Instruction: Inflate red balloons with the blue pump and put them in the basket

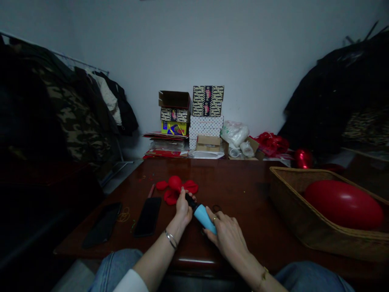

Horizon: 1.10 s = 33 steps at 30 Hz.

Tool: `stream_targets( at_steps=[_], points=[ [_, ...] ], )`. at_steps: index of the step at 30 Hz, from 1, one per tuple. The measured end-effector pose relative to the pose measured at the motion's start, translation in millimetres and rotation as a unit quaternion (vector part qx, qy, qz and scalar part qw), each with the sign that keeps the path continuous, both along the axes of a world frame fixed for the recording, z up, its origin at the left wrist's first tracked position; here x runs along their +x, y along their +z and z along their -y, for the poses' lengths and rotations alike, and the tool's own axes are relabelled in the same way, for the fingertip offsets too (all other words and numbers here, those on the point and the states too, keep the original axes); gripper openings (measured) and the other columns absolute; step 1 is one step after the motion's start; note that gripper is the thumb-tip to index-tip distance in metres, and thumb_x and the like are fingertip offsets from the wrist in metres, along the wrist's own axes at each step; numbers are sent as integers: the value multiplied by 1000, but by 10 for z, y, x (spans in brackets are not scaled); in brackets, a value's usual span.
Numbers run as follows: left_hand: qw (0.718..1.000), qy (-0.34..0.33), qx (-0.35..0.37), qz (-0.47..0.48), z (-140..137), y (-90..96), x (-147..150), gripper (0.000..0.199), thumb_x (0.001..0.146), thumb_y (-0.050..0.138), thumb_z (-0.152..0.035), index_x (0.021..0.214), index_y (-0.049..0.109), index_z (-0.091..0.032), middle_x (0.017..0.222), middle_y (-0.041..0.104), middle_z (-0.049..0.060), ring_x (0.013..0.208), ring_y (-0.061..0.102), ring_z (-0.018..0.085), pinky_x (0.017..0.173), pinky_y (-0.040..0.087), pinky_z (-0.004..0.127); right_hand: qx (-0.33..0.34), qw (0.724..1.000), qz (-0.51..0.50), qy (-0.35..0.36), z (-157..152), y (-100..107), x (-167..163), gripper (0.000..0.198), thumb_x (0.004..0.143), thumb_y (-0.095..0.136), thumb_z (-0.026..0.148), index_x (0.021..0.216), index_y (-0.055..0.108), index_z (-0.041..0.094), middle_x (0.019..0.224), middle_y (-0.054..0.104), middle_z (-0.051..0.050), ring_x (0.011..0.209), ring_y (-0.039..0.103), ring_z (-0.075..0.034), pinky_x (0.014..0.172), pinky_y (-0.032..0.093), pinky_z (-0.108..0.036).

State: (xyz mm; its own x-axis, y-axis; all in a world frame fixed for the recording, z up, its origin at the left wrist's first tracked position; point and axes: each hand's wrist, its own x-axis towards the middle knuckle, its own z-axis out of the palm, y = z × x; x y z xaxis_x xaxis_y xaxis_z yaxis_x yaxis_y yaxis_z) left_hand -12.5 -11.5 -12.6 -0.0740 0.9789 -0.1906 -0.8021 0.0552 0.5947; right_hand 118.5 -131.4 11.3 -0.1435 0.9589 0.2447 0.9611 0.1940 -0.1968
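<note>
A blue hand balloon pump with a black nozzle end slants over the table in front of me. My right hand is closed around the pump's blue barrel. Beyond it, my left hand pinches a small red balloon at the nozzle tip. The balloon is slightly rounded; its neck is hidden by my fingers. Several limp red balloon pieces surround it, and I cannot tell whether they are joined to it.
Left of my hands lie a phone, a dark flat case and yellow rubber bands. A wicker basket holding a big red balloon stands at right. Stacked boxes line the wall behind the table.
</note>
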Motion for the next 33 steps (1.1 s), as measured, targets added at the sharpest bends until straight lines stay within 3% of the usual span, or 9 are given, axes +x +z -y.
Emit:
stream_targets(
  at_steps=[7, 11, 20, 33],
  points=[
    [1000, -9, -4, 3, 25, -46, 78, 25, 83, 56, -37, 70, 47, -17, 55, 52, 0, 50, 55, 13, 49, 44, 24, 21, 999, 26, -9, -26, -73, 23, 58, 83, 54, 38, 137, 37, 27, 99, 62, -8, 89, 58, -24, 77, 38, -37],
    [999, 4, -36, 10, 14, -14, 67, 25, 85, 53, -35, 69, 45, -17, 52, 48, -3, 44, 50, 10, 49, 46, 24, 23, 999, 41, -10, 8, -61, -30, 58, 83, 54, 36, 138, 35, 29, 99, 61, -7, 87, 57, -24, 75, 37, -37],
    [997, 57, -30, -30, -98, -5, -111, 24, 85, 53, -30, 67, 42, -18, 49, 41, -5, 35, 38, 6, 33, 28, 16, 22, 999, 48, 10, 102, 19, -172, 56, 83, 52, 30, 137, 37, 25, 101, 61, -8, 89, 55, -26, 79, 36, -40],
    [996, 84, -38, -4, -252, 96, -343, 23, 88, 49, -27, 69, 40, -18, 50, 37, -7, 35, 36, 4, 33, 26, 14, 38, 998, 31, 28, 363, -121, 172, 61, 82, 54, 36, 139, 33, 31, 108, 61, -9, 94, 56, -27, 85, 35, -44]
  ],
)
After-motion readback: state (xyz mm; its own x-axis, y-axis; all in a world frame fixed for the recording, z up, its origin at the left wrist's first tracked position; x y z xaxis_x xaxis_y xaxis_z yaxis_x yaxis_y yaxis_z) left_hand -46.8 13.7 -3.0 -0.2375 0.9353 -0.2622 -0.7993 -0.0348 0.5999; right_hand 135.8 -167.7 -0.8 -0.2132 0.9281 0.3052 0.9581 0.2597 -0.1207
